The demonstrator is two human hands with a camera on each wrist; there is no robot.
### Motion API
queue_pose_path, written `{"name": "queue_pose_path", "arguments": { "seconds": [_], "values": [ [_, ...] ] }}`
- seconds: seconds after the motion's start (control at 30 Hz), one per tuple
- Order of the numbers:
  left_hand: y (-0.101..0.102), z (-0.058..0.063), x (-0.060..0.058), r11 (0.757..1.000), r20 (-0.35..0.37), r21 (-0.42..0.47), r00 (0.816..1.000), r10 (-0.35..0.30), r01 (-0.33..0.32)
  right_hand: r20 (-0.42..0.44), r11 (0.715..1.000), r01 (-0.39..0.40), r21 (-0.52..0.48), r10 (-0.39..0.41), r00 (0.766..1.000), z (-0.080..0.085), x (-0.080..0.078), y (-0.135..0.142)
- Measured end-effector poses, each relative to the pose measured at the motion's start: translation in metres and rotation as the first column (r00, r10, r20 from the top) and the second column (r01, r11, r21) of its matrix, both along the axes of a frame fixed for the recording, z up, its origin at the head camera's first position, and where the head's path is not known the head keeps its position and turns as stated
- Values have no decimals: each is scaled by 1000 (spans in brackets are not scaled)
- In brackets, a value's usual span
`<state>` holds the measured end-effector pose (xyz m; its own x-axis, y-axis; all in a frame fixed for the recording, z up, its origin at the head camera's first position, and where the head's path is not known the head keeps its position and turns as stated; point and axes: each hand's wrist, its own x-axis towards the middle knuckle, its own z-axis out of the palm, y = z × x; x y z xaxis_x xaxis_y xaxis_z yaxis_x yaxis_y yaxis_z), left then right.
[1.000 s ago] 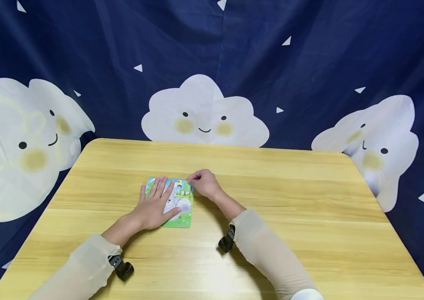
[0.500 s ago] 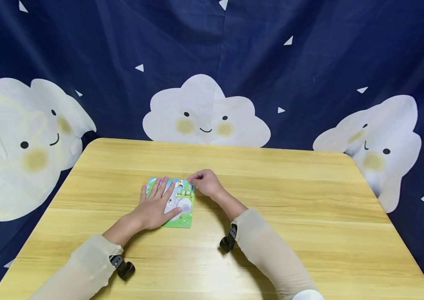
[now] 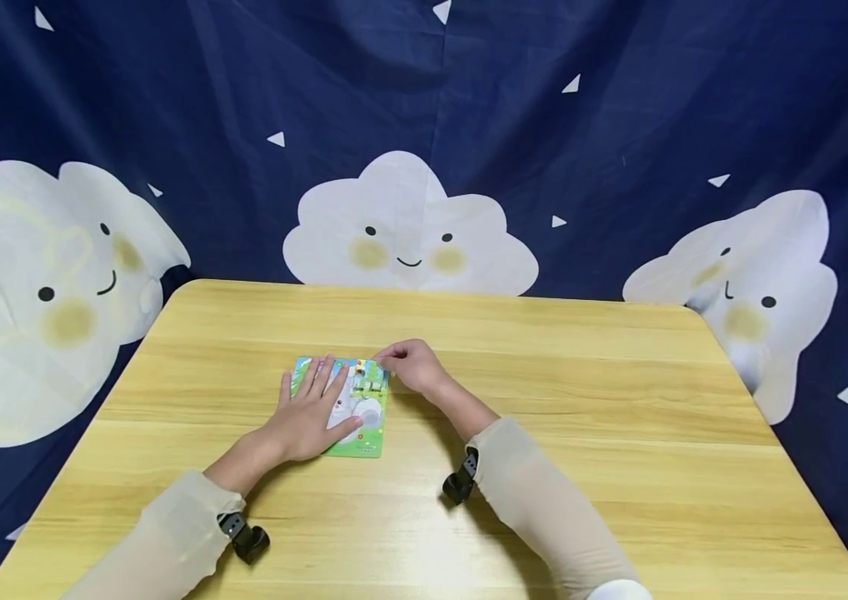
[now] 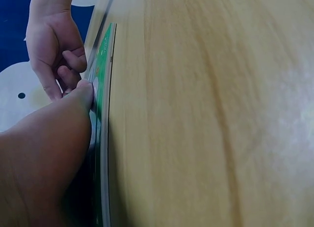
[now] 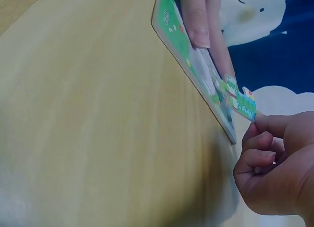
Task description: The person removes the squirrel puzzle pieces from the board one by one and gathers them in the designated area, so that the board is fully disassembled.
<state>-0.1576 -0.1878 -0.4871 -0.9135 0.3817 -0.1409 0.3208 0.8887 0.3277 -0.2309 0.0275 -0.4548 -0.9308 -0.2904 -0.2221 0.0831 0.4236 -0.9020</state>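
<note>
A small jigsaw puzzle board [image 3: 364, 444] with a green border and a white cartoon animal lies on the wooden table. My left hand [image 3: 307, 423] rests flat across its left and middle part, fingers spread, covering much of the picture. At the board's top right corner, my right hand [image 3: 412, 367] pinches a green and blue puzzle piece [image 5: 243, 104] between thumb and forefinger. The right wrist view shows this piece tilted up off the board's face, its lower end close to the surface. The remaining fingers of the right hand [image 5: 270, 158] are curled in.
The light wooden table [image 3: 581, 383] extends on all sides of the board. Behind it hangs a dark blue curtain [image 3: 514, 100] with white smiling clouds. A black wrist camera [image 3: 247, 540] sticks out by the left sleeve, another black camera [image 3: 459, 482] by the right.
My right wrist has shifted very slightly to the right, its fingers still at the board's top right corner. My left hand stays in place on the board.
</note>
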Motion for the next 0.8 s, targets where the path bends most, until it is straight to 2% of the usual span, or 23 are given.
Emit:
{"name": "queue_pose_path", "arguments": {
  "seconds": [0.33, 0.53, 0.8],
  "values": [
    [0, -1, 1, 1000, -8, 15, 1000, 5, -4, 34, 997, -64, -47, 65, 997, 7, -7, 32],
    [0, -2, 1, 1000, -18, 25, 1000, 5, -5, 85, 996, -69, -52, 74, 994, 15, -10, 67],
    [-1, -5, 0, 1000, -20, 21, 1000, 4, -4, 117, 996, -88, -1, 87, 989, 24, -15, 124]
  ]
}}
